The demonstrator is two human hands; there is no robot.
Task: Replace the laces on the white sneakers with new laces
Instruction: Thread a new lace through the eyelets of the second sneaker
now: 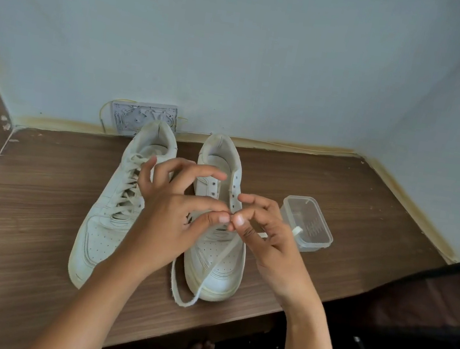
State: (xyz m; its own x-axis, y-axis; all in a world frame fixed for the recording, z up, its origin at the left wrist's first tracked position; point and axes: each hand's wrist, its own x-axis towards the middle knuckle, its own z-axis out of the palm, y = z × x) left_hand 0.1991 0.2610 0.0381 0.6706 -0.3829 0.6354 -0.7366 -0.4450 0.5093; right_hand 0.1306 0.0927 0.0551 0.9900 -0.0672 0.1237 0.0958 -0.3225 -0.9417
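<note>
Head cam: left hand & right hand meet thumb-to-thumb, both pinching one white lace over the right sneaker, prob. to square its tip for threading. Slack loops off the toe onto the tabletop. Upper eyelets bare. Left sneaker fully laced beside it. Clear plastic box near right w/ lace end inside.

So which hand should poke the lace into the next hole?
Probably the right hand: it pinches the lace beside the right sneaker's empty eyelets. The left hand pinches too, reaching across.
</note>
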